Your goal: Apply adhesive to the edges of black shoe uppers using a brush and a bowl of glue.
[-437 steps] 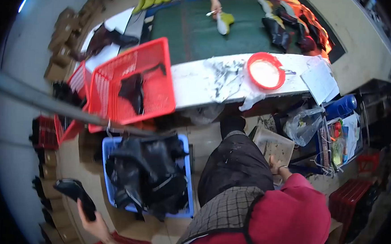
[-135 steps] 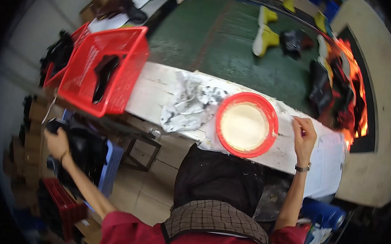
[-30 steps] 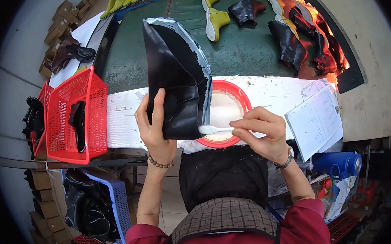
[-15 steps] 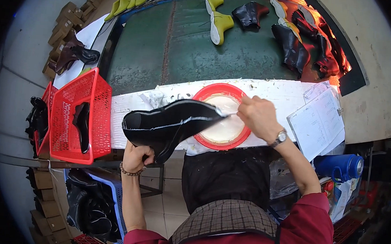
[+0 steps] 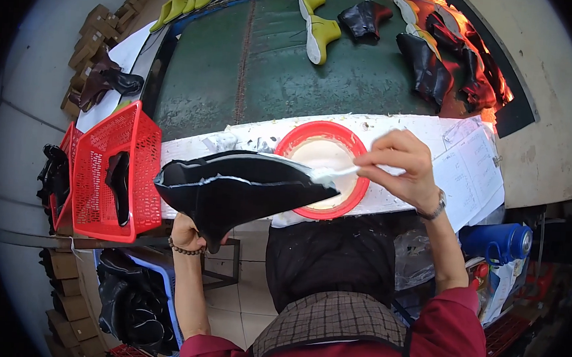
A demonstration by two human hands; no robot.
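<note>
My left hand (image 5: pixel 188 233) is closed on a black boot upper (image 5: pixel 249 194), gripping it from below. The upper lies tilted on its side over the near table edge, with a pale line along its open rim. My right hand (image 5: pixel 404 169) pinches a white brush (image 5: pixel 336 173), its bristle end touching the tip of the upper. Behind that tip stands a red bowl (image 5: pixel 357 142) partly filled with creamy white paste (image 5: pixel 320 150). The upper hides some of the bowl, and the fingers of my left hand are partly behind the upper.
Red baskets (image 5: pixel 146 189) stand at left, one holding a black boot part (image 5: pixel 119 188). A blue crate (image 5: pixel 169 269) of black pieces sits below. Across the green belt (image 5: pixel 272 79) lie yellow boot forms (image 5: pixel 321 36) and black boots (image 5: pixel 424 66). Papers (image 5: pixel 473 170) and a blue bottle (image 5: pixel 495 242) are at right.
The boot upper has shifted left and turned flatter. My right hand has moved right and a little lower, and the brush now lies against the upper's tip.
</note>
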